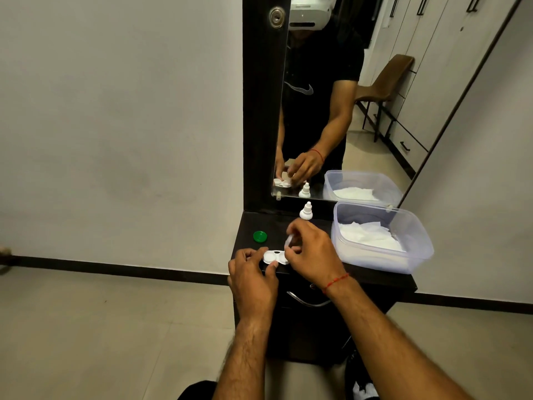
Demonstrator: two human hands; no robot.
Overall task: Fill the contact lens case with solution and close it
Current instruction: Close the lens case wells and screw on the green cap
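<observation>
On the cabinet top [251, 223] the contact lens case [272, 256] lies at the front edge, pinched at its left end by the left hand [251, 278]. The right hand [313, 255] holds a vial [289, 241] above its right end. A cap [260, 236] lies behind-left, a dropper bottle [306, 211] behind by the mirror [375, 111], and a tub [418, 255] holding tissue [369, 236] to the right.

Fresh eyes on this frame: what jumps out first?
Both hands meet at the front edge of the dresser: the left hand steadies the contact lens case while the right hand pinches a small translucent piece just above it. Next come the green cap to the left, a white dropper bottle by the mirror, and a clear tub of white tissue on the right.
</observation>
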